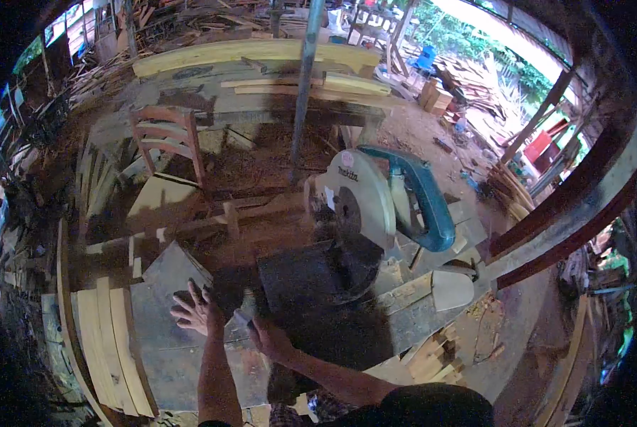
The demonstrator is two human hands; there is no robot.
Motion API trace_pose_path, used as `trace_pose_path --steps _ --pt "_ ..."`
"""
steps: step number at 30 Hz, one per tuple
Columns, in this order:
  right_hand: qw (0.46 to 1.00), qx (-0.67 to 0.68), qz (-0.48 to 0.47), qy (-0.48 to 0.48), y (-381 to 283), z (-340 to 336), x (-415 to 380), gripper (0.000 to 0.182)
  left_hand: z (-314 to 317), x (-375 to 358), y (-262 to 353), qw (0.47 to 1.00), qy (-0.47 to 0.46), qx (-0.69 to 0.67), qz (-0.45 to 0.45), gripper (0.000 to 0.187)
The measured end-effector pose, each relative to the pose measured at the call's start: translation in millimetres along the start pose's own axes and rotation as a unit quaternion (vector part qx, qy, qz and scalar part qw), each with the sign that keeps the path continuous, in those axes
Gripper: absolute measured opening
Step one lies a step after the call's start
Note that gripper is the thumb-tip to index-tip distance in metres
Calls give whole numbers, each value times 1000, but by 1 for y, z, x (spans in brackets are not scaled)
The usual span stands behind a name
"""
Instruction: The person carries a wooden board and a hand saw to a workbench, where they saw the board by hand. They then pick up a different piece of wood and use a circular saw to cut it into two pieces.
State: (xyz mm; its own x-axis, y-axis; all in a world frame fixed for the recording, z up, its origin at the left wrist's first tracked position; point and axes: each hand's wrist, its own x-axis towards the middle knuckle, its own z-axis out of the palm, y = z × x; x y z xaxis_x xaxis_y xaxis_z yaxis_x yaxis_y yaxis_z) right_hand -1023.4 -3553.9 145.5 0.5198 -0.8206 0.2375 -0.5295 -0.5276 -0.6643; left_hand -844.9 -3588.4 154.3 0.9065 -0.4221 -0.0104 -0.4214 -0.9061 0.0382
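Observation:
My left hand (199, 313) is raised over the worktable (169, 356), palm up, with its fingers spread and nothing in them. Just to its right, my right hand (272, 340) has its fingers closed around a small pale grey piece (246, 314) that points up and away from me; I cannot tell what kind of thing it is. Beyond both hands stands a Makita chop saw (364, 196) with a pale blade guard and a teal handle. Its dark base (297, 281) lies close to my right hand.
Several long planks (108, 349) lie along the table's left side. A wooden chair (167, 167) stands behind the table, and a metal post (305, 85) rises beyond the saw. Offcuts (432, 359) are piled at the right. A large curved beam (571, 213) juts in from the right.

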Motion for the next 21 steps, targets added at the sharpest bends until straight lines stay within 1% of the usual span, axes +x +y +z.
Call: trace_pose_path --steps 1,2,4,5,6,7,8,9,10,11,13,14,16,17,19,20,21 --pt "987 11 96 -132 -9 -9 8 31 -2 5 -2 1000 3 2 -2 48" --pt "987 10 94 -133 -13 -4 15 31 -3 8 -1 1000 13 3 -7 48" --pt "991 -7 83 -105 -18 12 25 30 1 3 4 1000 23 3 -16 49" --pt "990 -12 82 -116 -13 16 32 30 11 6 2 999 46 25 -3 52" --pt "952 184 212 -122 -7 25 37 30 7 1 2 999 33 40 3 53" --pt "856 370 336 -130 -5 38 36 29 1 3 0 998 21 62 2 54" --pt "976 144 132 -92 40 73 10 30 -12 6 3 999 -15 42 -2 55" --pt "991 -75 -104 -46 78 98 -30 30 -22 10 1 998 -52 25 -18 56" --pt "998 -21 -26 -49 44 58 -43 30 -3 11 -1 998 -9 60 -12 55" --pt "997 23 52 -50 6 4 -27 30 14 14 -3 999 31 39 -21 54" --pt "995 2 54 -87 3 -7 -23 48 9 13 -1 999 21 -23 -8 52" --pt "994 7 48 -102 -4 -5 -4 48 4 11 -3 999 18 -17 -23 52" --pt "995 65 58 -58 -15 1 40 40 -4 10 0 997 22 -75 -10 50" --pt "994 68 52 -64 -13 4 44 40 -2 10 1 995 37 -87 -10 49" --pt "996 70 9 -54 -8 4 53 44 -1 11 1 994 40 -98 -20 49" --pt "996 73 7 -57 -8 -3 42 44 0 12 0 993 38 -110 -21 49" --pt "996 43 42 -68 -7 -16 24 43 -1 15 1 993 39 -112 -26 49"
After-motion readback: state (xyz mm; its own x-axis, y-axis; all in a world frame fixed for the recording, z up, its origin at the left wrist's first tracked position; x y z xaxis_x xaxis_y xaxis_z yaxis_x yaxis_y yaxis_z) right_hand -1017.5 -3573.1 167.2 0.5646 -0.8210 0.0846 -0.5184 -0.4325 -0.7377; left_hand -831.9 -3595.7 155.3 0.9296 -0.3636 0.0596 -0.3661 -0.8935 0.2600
